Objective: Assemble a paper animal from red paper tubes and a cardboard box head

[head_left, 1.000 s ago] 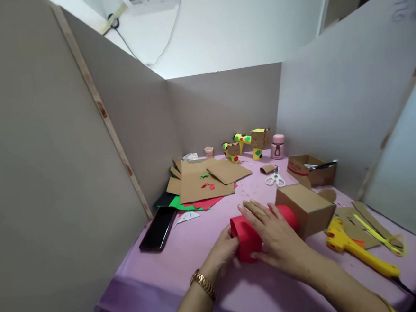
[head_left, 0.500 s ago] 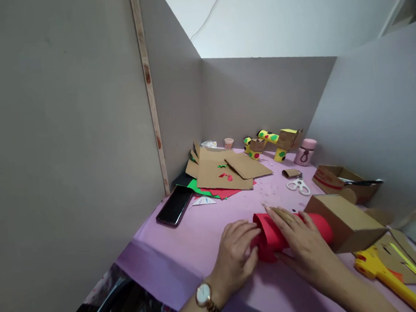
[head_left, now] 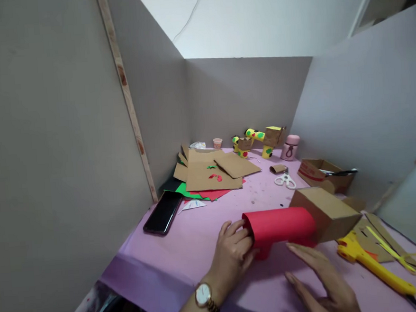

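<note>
Red paper roll (head_left: 282, 226) lies on the pink table cover (head_left: 200, 242), its right end against a brown cardboard box (head_left: 324, 213), touching it. Left hand (head_left: 232, 255) sits at the roll's open left end, fingers (head_left: 234, 230) curled round the rim and lower edge, gripping it; thumb hidden under the roll. Gold wristwatch (head_left: 204, 296) on that wrist. Right hand (head_left: 320, 281) is flat and open, fingers stretched out and a bit spread, palm down, holding nothing; its fingertips are just below and in front of the roll, near its lower edge, cannot tell if they touch.

Roll is directly right of the left hand and above the right hand in the picture, so between the left hand and the box. Long axis runs left-right across the table, nearly level, open mouth pointing left toward the left hand, other end toward the box.

Around: yellow glue gun (head_left: 374, 263) right of the right hand, near the box. Cardboard strips and yellow-handled scissors (head_left: 396, 252) further right. White scissors (head_left: 285, 181) behind the box. Open small carton (head_left: 325, 175) at the right back. Black phone (head_left: 162, 212) well left of the roll. Stack of cardboard sheets (head_left: 212, 172) on red and green paper, back left. Yellow spotted tube figure (head_left: 258, 140) and pink bottle (head_left: 289, 147) at the rear wall.
</note>
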Motion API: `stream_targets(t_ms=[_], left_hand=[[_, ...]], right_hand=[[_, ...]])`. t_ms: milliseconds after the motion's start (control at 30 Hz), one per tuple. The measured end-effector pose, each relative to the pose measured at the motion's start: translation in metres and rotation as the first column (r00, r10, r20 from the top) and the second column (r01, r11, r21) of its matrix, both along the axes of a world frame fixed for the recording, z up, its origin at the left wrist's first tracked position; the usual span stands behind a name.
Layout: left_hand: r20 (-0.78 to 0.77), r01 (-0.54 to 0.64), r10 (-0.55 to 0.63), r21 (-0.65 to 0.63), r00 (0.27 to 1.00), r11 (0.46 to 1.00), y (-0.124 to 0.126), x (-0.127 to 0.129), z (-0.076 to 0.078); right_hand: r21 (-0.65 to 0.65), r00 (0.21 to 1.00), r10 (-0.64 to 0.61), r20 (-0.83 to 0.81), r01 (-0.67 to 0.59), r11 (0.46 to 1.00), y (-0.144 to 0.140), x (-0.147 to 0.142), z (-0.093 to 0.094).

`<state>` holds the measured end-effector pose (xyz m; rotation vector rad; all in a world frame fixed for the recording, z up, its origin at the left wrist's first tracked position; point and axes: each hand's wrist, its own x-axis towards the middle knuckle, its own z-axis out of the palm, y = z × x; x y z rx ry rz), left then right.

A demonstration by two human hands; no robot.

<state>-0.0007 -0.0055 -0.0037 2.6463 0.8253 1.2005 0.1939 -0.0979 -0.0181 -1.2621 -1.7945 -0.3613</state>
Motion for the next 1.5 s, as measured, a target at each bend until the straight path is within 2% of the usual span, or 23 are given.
stream_targets(t_ms=[100,200,300,400,533,667,900,1033,1200,1367,1500], left_hand=[[0.038,-0.010,0.009,0.011,0.999,1.000,0.000,0.004,0.003],[0.068,-0.020,0.019,0.021,0.997,1.000,0.000,0.008,0.004],[0.075,-0.012,0.010,0.025,0.997,1.000,0.001,0.011,0.003],[0.070,-0.009,0.007,0.020,0.998,1.000,0.003,0.011,0.002],[0.042,-0.029,0.027,0.049,0.999,0.998,0.006,0.009,0.001],[0.047,-0.063,0.062,0.036,0.997,0.997,0.007,0.010,-0.002],[0.097,-0.149,0.152,-0.046,0.984,0.988,0.006,0.015,-0.003],[0.077,-0.183,0.187,-0.055,0.979,0.982,0.002,0.018,0.001],[0.104,-0.247,0.266,-0.169,0.958,0.954,-0.007,0.023,0.005],[0.080,-0.244,0.261,-0.174,0.962,0.954,-0.003,0.019,0.003],[0.030,-0.203,0.209,-0.130,0.978,0.971,0.003,0.011,0.003]], right_hand=[[-0.246,0.991,-0.088,-0.104,0.060,0.967,0.002,-0.002,-0.028],[-0.397,0.982,-0.092,-0.166,0.018,0.918,0.010,-0.011,-0.044],[-0.519,0.982,-0.052,-0.181,-0.051,0.854,0.014,-0.019,-0.043],[-0.608,0.970,-0.053,-0.238,-0.106,0.787,0.018,-0.023,-0.028],[-0.618,0.950,-0.040,-0.311,-0.170,0.768,0.026,-0.021,-0.003],[-0.630,0.951,-0.043,-0.307,-0.169,0.758,0.029,-0.024,0.004],[-0.666,0.968,-0.087,-0.237,-0.097,0.739,0.020,-0.037,-0.004],[-0.679,0.980,-0.054,-0.192,-0.093,0.728,0.015,-0.043,-0.008],[-0.683,0.988,-0.016,-0.154,-0.095,0.724,0.009,-0.048,-0.011],[-0.648,0.990,0.083,-0.114,-0.137,0.749,0.003,-0.044,-0.015],[-0.581,0.991,0.120,-0.051,-0.127,0.804,0.000,-0.040,-0.024]])
